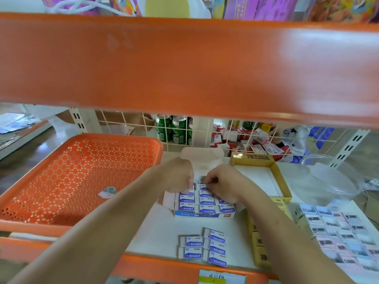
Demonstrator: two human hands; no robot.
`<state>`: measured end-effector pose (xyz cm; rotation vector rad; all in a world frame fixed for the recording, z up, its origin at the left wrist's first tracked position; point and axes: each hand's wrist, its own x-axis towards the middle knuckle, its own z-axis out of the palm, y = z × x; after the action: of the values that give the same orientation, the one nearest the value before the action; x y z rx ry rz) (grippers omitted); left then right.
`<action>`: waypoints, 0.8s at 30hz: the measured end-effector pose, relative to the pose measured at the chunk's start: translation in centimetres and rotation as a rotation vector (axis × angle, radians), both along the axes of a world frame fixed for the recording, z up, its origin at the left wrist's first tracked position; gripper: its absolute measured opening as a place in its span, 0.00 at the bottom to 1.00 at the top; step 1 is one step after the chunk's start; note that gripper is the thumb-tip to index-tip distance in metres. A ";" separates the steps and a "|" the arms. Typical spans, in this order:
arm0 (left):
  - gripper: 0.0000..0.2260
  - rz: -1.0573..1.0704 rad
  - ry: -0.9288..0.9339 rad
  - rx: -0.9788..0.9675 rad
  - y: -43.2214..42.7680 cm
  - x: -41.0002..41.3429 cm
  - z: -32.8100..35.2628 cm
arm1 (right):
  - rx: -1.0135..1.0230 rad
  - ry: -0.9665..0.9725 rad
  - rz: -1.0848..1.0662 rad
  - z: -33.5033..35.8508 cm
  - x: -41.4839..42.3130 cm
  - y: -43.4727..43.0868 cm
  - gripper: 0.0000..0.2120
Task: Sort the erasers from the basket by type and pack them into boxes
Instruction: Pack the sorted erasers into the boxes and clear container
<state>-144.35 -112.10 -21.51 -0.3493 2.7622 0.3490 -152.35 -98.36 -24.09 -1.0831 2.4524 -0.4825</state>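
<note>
Head view: both hands meet over the box mid-shelf, which holds rows of blue-labelled erasers. The right hand pinches an eraser at the back row, its fingers curled round it. The left hand curls down at the box's left edge — whether it grips anything I cannot tell. Five loose erasers lie near the shelf's front lip. The basket sits to the left and a yellow box to the right.
</note>
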 end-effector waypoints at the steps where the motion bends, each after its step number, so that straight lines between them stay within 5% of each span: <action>1: 0.10 0.006 0.002 -0.013 0.1 0.1 -0.1 | -0.004 -0.002 -0.001 -0.1 0.0 0.0 0.11; 7: 0.09 0.036 0.026 -0.104 0.4 0.5 -0.7 | -0.116 0.017 -0.033 -0.3 0.4 0.0 0.09; 24: 0.13 0.053 0.054 0.014 1.7 2.4 0.8 | -0.078 0.105 -0.044 -0.6 1.2 0.6 0.11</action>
<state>-141.97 -110.41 -20.75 -0.4164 2.8056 0.3960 -151.14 -97.80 -24.67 -1.1136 2.5724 -0.5531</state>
